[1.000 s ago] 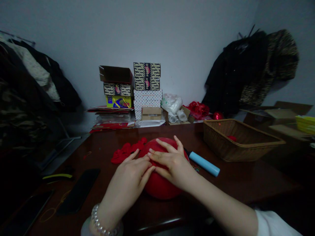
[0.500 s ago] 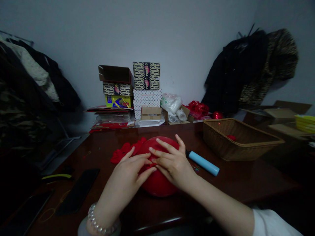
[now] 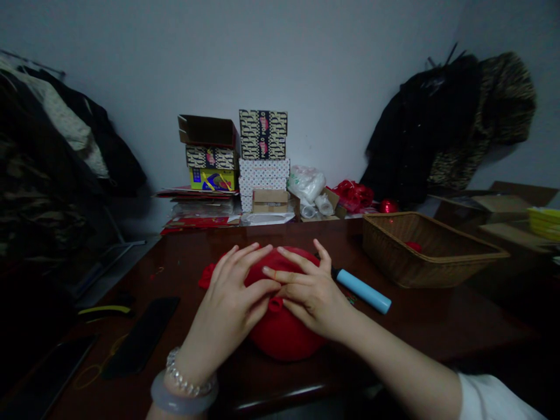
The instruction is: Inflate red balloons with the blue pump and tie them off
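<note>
A partly inflated red balloon (image 3: 289, 335) rests at the table's near side, its rolled mouth turned toward me. My left hand (image 3: 231, 289) lies over its left part, thumb and fingers bent in at the neck. From the other side my right hand (image 3: 310, 289) pinches the neck, its other fingers spread across the balloon. The thumbs and fingertips of both hands meet just above the mouth. A thin orange band shows on a right finger. Loose red pieces (image 3: 205, 276), partly hidden by my left hand, lie behind it. A light blue hand pump (image 3: 364, 290) lies to the right.
On the brown table (image 3: 332, 379) are a wicker basket (image 3: 433, 271) at right, and a dark phone-like slab (image 3: 142, 335) and yellow-handled cutter (image 3: 105, 310) at left. Stacked boxes (image 3: 263, 175), a plastic bag (image 3: 307, 184) and red ribbon (image 3: 353, 195) stand behind.
My left hand has risen and its fingers have spread over the balloon. The balloon's mouth, covered before, now shows below my fingers. My right hand has barely moved.
</note>
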The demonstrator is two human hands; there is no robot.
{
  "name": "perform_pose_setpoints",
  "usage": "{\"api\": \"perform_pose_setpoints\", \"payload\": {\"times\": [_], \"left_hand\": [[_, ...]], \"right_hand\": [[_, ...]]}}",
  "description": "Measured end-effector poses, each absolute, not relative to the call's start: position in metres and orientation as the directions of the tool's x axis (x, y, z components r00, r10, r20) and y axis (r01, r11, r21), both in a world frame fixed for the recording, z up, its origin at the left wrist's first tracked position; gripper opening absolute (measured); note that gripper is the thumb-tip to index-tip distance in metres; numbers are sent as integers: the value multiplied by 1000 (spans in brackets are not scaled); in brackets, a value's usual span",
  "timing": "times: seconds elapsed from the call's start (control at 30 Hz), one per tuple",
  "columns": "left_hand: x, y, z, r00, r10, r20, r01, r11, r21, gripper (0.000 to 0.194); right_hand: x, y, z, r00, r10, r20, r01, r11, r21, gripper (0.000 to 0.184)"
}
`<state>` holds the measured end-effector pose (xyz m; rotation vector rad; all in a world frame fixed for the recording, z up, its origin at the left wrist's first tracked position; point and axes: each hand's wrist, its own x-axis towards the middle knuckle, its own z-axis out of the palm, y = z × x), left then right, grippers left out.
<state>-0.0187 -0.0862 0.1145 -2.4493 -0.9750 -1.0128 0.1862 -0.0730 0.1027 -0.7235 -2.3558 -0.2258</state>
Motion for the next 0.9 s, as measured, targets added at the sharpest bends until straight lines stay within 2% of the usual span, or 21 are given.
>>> {"api": "perform_pose_setpoints", "payload": {"times": [0.13,0.23,0.33,0.47,0.63,0.73,0.83,0.9], "left_hand": [[-12,-92,115,500,524,689,736,-677,-18,13],[-9,-94,115,515,572,638,732,-681,19,13],[-12,-90,111,528,596,605,721,-691,51,8],[-19,-80,106,507,612,607,698,-705,127,16],[-16,-85,109,530,630,568,515,-771,375,24],[-11,-90,110,505,677,535,391,-732,558,24],[-8,-88,108,346,770,537,347,-636,689,22],[-6,-85,105,230,811,538,341,-585,736,23]], "right_hand": [[188,-73,101,-636,443,633,551,834,-30,17],[191,-70,99,-611,456,648,542,837,-77,17],[198,-64,98,-583,475,659,502,849,-169,18],[207,-55,96,-545,528,652,427,843,-326,19],[208,-46,94,-466,630,621,318,774,-548,9],[206,-42,93,-428,685,590,263,719,-644,9],[202,-41,95,-406,667,625,196,731,-654,9],[198,-42,97,-410,641,648,175,753,-634,9]]}}
